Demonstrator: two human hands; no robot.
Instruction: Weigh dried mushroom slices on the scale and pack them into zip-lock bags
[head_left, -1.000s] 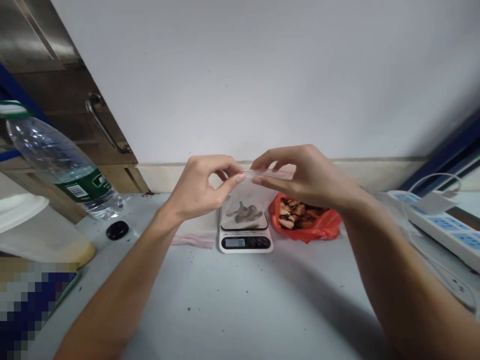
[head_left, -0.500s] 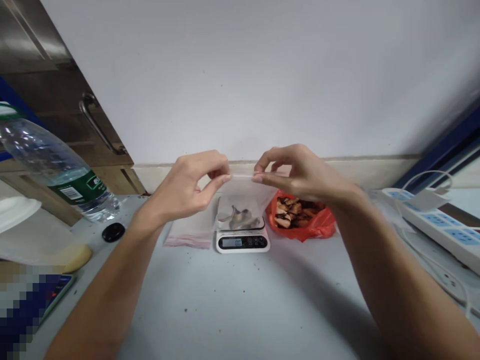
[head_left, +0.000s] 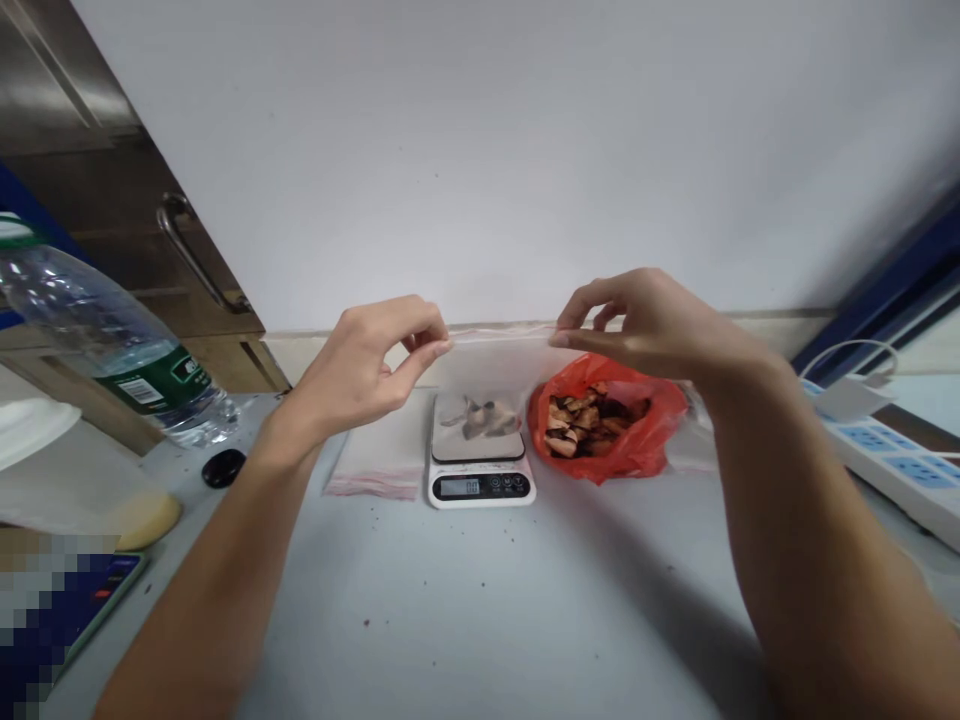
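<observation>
A clear zip-lock bag [head_left: 491, 365] with several dried brown slices in its bottom is stretched between my two hands. My left hand [head_left: 375, 360] pinches the top left corner of the bag. At the other end of the top edge, my right hand [head_left: 645, 325] pinches the right corner. Behind and below the bag is a white kitchen scale [head_left: 482, 490], its display reading about 0.0. Right of the scale, a red plastic bag [head_left: 637, 455] lies open, full of dried slices [head_left: 585, 420].
A stack of flat zip-lock bags [head_left: 379, 460] lies left of the scale. Further left are a water bottle [head_left: 120, 330], a black cap [head_left: 223, 467], a white-lidded container [head_left: 67, 470] and a phone [head_left: 105, 600]. A power strip [head_left: 892, 460] sits at right, below the wall [head_left: 495, 150].
My right hand has slid right along the top edge to the bag's corner, widening the gap between my hands. The bag has risen slightly.
</observation>
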